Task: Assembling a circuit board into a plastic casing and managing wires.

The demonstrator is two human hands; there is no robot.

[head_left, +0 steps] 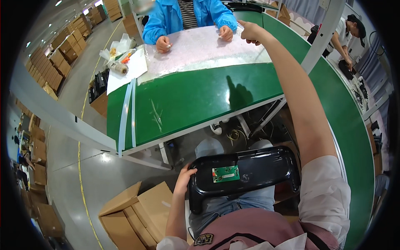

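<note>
On my lap rests a glossy black plastic housing (266,166), a wide shallow piece with a leg at each end. My left hand (184,179) grips its left edge, thumb on top. A small green circuit board (226,174) with a red part at one end lies on the housing. My right arm stretches far across the green table, and my right hand (252,32) hovers near its far side with fingers curled. Whether something small is pinched there is hidden. Its shadow falls on the green surface.
The green-topped table (187,102) carries a pinkish-white sheet (208,48), pale strips (126,112) and plastic bags (121,48). Opposite sits a person in a blue jacket (166,16). An open cardboard box (133,216) stands on the floor at left. Another person works at far right.
</note>
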